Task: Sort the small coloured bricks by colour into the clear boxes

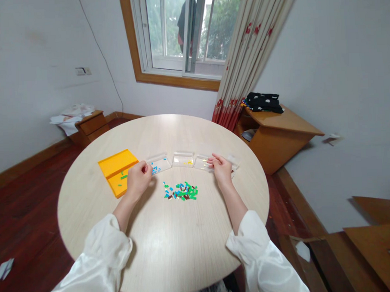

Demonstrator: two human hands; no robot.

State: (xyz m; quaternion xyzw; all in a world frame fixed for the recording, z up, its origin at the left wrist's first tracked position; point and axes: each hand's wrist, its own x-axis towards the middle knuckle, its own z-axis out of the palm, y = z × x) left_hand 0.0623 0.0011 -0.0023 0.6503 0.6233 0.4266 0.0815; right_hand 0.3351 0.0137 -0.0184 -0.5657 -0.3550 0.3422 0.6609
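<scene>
My left hand (140,177) is closed, fingertips pressed together, between the yellow tray (109,168) and a clear box with blue bricks (160,164). Whatever it may pinch is hidden. Over the clear boxes at the right hovers my right hand (222,170), its fingers stretched out to the left and partly covering the box with pale pieces (200,163). Between and nearer than both hands lies a loose pile of small toy bricks (184,191), green, blue, brown and white. A few green bricks (123,177) lie in the yellow tray. Yellow bricks (188,162) sit in the middle clear box (178,160).
Everything stands on a round pale wooden table (173,250). Another clear box (236,165) is partly behind my right hand. Beyond the table are a window (190,34), a curtain (242,53) and a wooden cabinet (284,127) with dark cloth (264,102) on top.
</scene>
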